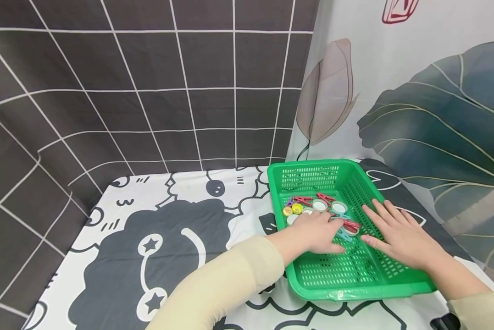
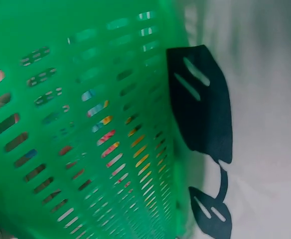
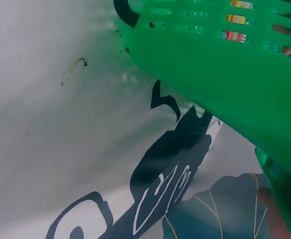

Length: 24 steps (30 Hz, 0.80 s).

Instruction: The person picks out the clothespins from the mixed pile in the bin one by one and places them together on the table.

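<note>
My left hand (image 1: 318, 231) is inside a green plastic basket (image 1: 313, 163), its fingers spread over a pile of small things. Around those fingers lie red clothespins (image 1: 351, 224), light blue clips (image 1: 344, 235), whitish round caps (image 1: 319, 205) and yellow caps (image 1: 297, 208). My right hand (image 1: 405, 236) lies against the basket's right side with its fingers straight. From the left wrist, the slotted basket wall (image 2: 36, 20) shows bits of colour through its holes. The right wrist view has the basket's outer side (image 3: 195, 79); the hands are mostly out of both wrist views.
A white cloth with dark cartoon prints (image 1: 168, 256) covers the surface under the basket. Behind it hangs a dark grey cloth with white grid lines (image 1: 205, 59). A curtain with leaf prints (image 1: 436, 119) hangs at the right.
</note>
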Tool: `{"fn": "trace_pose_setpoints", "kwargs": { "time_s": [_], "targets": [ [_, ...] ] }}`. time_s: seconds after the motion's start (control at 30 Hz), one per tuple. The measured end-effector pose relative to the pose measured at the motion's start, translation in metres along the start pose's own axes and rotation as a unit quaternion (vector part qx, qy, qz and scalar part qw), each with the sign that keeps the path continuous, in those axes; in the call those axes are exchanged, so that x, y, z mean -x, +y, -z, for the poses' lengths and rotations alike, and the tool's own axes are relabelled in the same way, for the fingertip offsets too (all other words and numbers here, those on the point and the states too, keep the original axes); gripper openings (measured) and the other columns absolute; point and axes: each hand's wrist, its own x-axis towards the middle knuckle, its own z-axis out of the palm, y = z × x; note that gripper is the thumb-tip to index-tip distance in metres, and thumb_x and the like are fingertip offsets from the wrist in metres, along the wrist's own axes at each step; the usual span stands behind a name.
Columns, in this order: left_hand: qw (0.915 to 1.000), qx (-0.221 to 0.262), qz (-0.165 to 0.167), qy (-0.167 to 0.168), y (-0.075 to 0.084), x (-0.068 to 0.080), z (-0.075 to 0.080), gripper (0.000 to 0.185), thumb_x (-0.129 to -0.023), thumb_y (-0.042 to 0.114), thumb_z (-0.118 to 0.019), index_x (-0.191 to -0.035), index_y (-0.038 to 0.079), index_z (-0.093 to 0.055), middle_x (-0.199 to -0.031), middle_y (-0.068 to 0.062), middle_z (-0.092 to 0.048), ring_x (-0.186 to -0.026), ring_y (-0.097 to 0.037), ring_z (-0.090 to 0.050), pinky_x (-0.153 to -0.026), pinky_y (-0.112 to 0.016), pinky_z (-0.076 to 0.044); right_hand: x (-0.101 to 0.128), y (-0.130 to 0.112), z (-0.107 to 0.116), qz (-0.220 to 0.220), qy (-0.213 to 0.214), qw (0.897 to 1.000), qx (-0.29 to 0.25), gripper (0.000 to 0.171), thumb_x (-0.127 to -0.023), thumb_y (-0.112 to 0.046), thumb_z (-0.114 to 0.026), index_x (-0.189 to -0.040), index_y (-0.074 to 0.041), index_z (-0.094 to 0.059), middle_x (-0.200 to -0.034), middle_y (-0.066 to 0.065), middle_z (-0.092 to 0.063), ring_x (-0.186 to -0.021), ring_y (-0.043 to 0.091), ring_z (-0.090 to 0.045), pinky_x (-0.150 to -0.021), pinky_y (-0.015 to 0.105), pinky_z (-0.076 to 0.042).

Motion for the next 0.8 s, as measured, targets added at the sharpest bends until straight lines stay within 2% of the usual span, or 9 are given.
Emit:
{"fn": "trace_pose_setpoints", "kwargs": {
  "time_s": [0.17,0.43,0.8],
  "targets": [
    [0.9996,0.026,0.004,-0.011,-0.001,-0.003,-0.005,0.073,-0.080,0.067,-0.054,-0.143,0.038,-0.032,-0.143,0.007,-0.037,-0.128,-0.013,-0.039,-0.097,-0.037,-0.040,-0.001,-0.001,0.000,0.003,0.003,1.000,0.001,0.078,-0.092,-0.051,-0.050,-0.148,-0.003,-0.022,-0.150,0.026,-0.016,-0.139,0.041,0.002,-0.106,0.056,0.011],
    [0.9966,0.073,0.000,-0.038,-0.004,-0.008,-0.011,0.074,-0.080,0.062,-0.059,-0.144,0.035,-0.033,-0.147,0.003,-0.033,-0.133,-0.016,-0.033,-0.099,-0.039,-0.039,-0.001,-0.001,0.001,0.004,0.007,1.000,0.001,0.078,-0.092,-0.049,-0.052,-0.148,-0.004,-0.022,-0.151,0.025,-0.016,-0.139,0.040,0.003,-0.106,0.057,0.010],
    [0.9883,0.133,-0.005,-0.074,-0.005,-0.015,-0.016,0.073,-0.080,0.057,-0.064,-0.143,0.035,-0.035,-0.146,0.008,-0.036,-0.135,-0.011,-0.028,-0.105,-0.035,-0.031,0.000,-0.001,0.001,0.005,0.010,1.000,0.005,0.079,-0.092,-0.051,-0.050,-0.147,-0.003,-0.023,-0.150,0.026,-0.018,-0.139,0.040,0.002,-0.106,0.056,0.011]
  ]
}}
